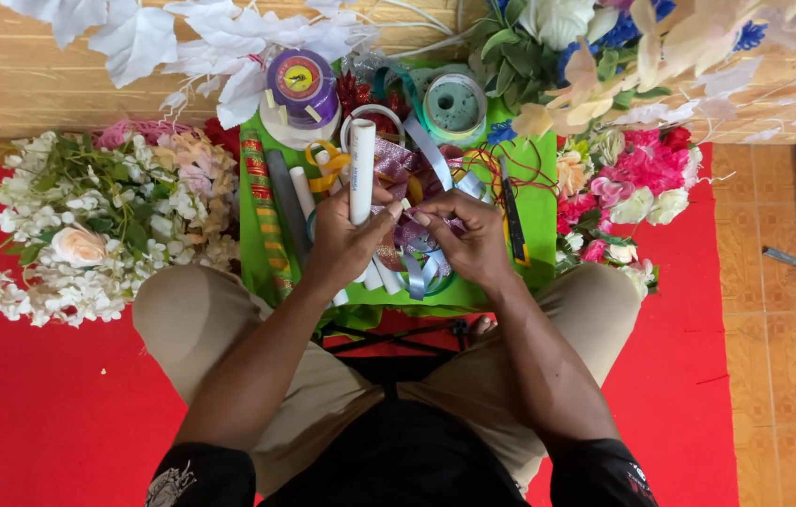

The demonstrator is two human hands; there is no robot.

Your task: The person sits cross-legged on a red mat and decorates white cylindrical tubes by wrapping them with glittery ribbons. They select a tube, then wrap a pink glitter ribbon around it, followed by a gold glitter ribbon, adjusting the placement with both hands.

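Two hands work over a green tray: the left hand grips a white tube upright, the right hand pinches silvery ribbon beside it

Tray on floor mat, before seated person's knees. In tray: ribbon spools, tape roll, rolled tubes. Flower bunch left of tray; second flower bunch right. Foliage sprays behind tray.
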